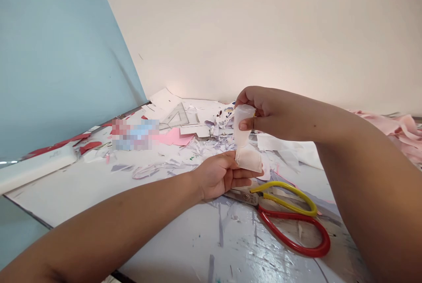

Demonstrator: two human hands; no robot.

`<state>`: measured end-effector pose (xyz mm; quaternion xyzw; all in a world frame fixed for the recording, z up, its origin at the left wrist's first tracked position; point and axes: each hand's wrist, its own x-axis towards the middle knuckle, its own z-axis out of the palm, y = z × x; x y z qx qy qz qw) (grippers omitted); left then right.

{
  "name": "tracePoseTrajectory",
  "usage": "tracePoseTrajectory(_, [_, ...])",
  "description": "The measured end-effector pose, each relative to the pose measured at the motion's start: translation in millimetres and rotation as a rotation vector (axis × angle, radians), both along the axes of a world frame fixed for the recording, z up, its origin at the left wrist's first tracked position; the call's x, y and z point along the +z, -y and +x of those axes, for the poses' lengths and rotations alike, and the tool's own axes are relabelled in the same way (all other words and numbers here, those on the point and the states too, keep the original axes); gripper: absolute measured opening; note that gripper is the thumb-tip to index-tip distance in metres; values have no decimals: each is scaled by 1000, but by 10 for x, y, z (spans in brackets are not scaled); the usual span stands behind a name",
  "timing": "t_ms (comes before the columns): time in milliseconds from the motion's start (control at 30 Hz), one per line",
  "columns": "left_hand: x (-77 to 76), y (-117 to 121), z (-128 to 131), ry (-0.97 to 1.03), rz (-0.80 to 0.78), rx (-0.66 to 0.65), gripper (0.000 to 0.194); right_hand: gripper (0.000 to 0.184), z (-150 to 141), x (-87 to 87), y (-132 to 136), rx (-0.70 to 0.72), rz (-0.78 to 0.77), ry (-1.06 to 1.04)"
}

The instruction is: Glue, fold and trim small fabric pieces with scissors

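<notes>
My left hand is palm-up above the table, its thumb and fingers pinched on the lower end of a small translucent white strip. My right hand hovers just above it, fingers curled and thumb pressed on the strip's upper end, which curls over. The strip stretches between the two hands. Directly under my left hand lie scissors with one yellow and one red handle loop.
The white tabletop is strewn with paper scraps, pink and red cut-outs and a clear set square. A big cream board leans against the blue wall. Pink cloth lies at the far right. A white box sits at left.
</notes>
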<state>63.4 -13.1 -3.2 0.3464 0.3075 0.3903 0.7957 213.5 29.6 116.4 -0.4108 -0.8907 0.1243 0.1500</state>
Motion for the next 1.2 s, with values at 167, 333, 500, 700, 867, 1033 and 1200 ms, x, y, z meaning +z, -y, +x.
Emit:
tracePoseTrajectory(167, [9,2,0,-16,-17,16,30,10,-2,31,32,-17,29,2])
tracePoseTrajectory(333, [19,2,9,-18,-24,24,28,10,-2,26,26,-25,30,1])
tracePoseTrajectory(500, [25,9,22,-38,-39,25,27,19,-9,-12,-27,3,5,7])
tracePoseTrajectory(700, [-1,7,22,-37,-20,22,26,29,-25,-20,-2,1,26,10])
tracePoseTrajectory(867, [0,4,28,-79,-6,38,28,31,-43,-9,16,-3,57,8])
tracePoseTrajectory(1033, [38,22,47,-109,6,12,32,29,-46,-23,-28,-52,113,-25])
tracePoseTrajectory(1200, [29,29,31,-97,-3,-17,31,24,7,15,-111,-120,279,-411])
